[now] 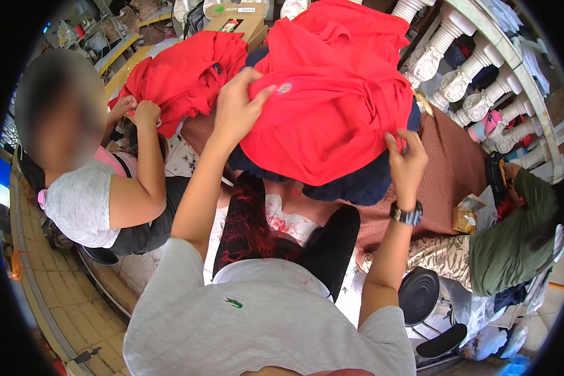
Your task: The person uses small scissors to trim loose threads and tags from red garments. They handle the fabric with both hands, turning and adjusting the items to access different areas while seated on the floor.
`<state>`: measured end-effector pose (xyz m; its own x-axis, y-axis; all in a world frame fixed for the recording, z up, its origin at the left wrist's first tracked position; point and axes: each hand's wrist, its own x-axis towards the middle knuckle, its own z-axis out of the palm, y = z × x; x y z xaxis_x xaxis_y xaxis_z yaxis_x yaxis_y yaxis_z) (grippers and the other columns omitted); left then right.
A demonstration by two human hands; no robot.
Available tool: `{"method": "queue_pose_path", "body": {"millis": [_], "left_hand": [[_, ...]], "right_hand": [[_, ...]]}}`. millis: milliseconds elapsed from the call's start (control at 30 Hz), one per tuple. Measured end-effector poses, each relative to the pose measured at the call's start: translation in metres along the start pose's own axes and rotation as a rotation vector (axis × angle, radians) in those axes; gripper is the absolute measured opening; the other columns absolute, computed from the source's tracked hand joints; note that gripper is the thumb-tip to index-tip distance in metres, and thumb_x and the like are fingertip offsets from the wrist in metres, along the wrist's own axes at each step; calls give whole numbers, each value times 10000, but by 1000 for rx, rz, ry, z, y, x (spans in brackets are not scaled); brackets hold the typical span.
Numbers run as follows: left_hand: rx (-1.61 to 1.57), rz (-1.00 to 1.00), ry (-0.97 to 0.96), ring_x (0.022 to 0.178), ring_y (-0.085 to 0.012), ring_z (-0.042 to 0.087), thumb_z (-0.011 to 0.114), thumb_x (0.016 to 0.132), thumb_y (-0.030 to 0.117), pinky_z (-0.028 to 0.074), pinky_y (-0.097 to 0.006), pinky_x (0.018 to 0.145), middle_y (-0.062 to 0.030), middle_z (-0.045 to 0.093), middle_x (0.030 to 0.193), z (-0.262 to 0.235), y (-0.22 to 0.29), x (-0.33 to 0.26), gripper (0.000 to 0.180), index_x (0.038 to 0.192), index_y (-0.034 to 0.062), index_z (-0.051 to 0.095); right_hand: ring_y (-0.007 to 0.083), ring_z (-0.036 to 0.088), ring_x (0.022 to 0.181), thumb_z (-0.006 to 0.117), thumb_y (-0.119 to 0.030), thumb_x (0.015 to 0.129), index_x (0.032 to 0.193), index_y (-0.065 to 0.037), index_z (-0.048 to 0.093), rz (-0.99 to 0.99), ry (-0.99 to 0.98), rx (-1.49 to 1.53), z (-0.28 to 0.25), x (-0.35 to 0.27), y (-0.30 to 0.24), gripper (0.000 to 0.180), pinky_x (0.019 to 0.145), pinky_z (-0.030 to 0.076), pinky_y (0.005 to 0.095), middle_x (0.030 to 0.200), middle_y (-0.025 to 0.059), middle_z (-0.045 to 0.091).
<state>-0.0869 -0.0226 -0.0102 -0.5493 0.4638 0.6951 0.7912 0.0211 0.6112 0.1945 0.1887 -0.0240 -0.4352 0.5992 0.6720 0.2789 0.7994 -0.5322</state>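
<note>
**Loosely, two hands at a red shirt on a slippery pile**

The red shirt lies bunched across the front of a heap, its embroidered badge face up near the left hand. That hand is half open, thumb and forefinger apart at the shirt's left side; slight blur means I cannot tell whether cloth is gripped between them. The right hand, above a wristwatch, has its fingers bent toward the thumb at the opposite edge; whether they pinch fabric is also unclear.

Beneath the shirt, navy fabric hangs past the near side of the brown cover. Because the overhang looks unsupported, a hard pull could drag the upper layers toward the lap. The red folds also run together, so a careless grasp might catch a second layer or crease the badge.

Red thread scraps cling to the dark trousers; should the shirt slide down there, it could pick up lint. At the left, a co-worker handles another red garment close by, and the two could easily get mixed.
</note>
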Motion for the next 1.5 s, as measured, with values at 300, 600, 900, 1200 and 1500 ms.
{"method": "queue_pose_path", "body": {"millis": [300,600,900,1200,1500], "left_hand": [[-186,-213,475,852,-128,524,574,873,-75,430,-233,787,-56,525,923,-84,-49,-153,125,867,5,478],[-1265,-616,140,1256,-298,563,450,827,-56,408,-408,1108,-169,554,1377,-82,-86,-167,478,1270,30,604],[-1527,-536,-71,1337,-321,494,527,861,101,393,-461,1136,-201,521,1433,-102,-47,-159,468,1310,-30,558],[-590,-554,66,1007,-143,634,759,870,-3,495,-289,931,-77,664,1084,-39,-37,-144,386,1193,21,548],[-50,-206,37,838,-130,576,760,844,-5,476,-269,784,-62,632,906,-61,18,-128,244,1053,-13,634]], "right_hand": [[33,472,629,789,-24,792,811,-25,703,282,-633,418,-103,-62,-43,89,558,351,227,705,-30,590],[244,670,813,731,-345,942,1009,50,704,210,-94,-117,-8,14,10,401,774,521,356,893,202,722],[35,462,740,726,-176,963,874,-20,651,252,100,203,-102,-12,-16,195,665,384,207,802,-28,581],[229,655,767,744,-130,886,926,-28,702,-493,-322,246,33,97,-138,118,684,506,352,831,81,665],[326,708,973,634,-45,808,976,-71,742,-740,-573,-295,273,142,-167,202,799,583,458,1049,118,717]]}}
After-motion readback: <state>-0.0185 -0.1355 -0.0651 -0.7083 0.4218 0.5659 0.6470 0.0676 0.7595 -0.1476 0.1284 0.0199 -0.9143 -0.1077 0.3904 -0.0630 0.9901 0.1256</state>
